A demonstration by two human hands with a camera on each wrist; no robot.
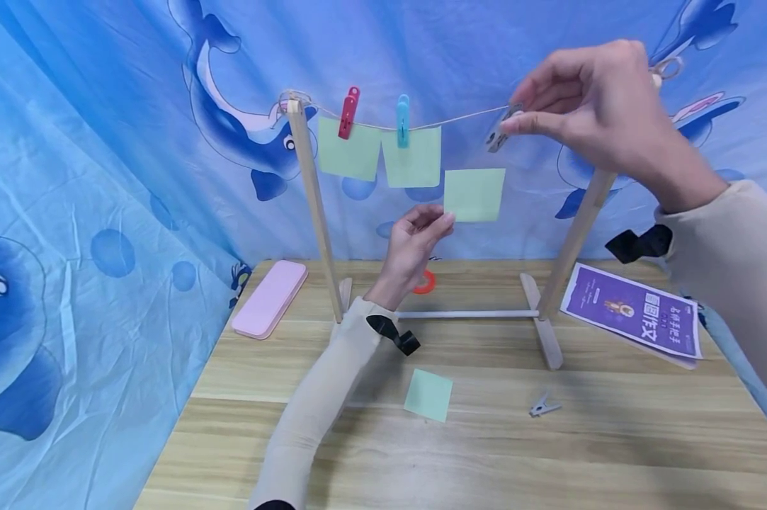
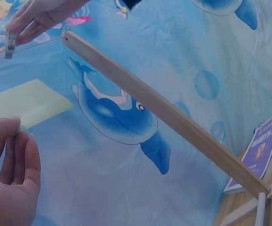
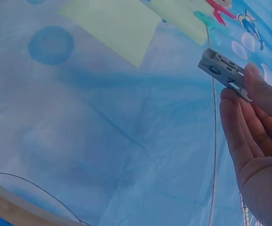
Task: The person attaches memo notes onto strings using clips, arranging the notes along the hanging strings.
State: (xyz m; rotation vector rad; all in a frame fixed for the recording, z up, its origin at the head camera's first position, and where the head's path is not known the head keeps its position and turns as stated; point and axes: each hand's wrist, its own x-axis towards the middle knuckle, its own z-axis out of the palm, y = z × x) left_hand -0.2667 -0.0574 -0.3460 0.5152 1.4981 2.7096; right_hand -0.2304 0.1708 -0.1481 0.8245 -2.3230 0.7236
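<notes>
we judge the step in hand to be hanging a third note. our left hand (image 1: 415,242) pinches a pale green square paper note (image 1: 474,195) by its lower left corner, below the thin beige string (image 1: 472,115). our right hand (image 1: 612,110) pinches a grey plastic clothespin (image 1: 499,136) beside the string; we cannot tell whether the two touch. a red plastic clothespin (image 1: 348,113) and a light blue plastic clothespin (image 1: 403,122) hold two matching notes (image 1: 351,157). next, we think, we need to raise the note's top edge to the string and clip both together.
</notes>
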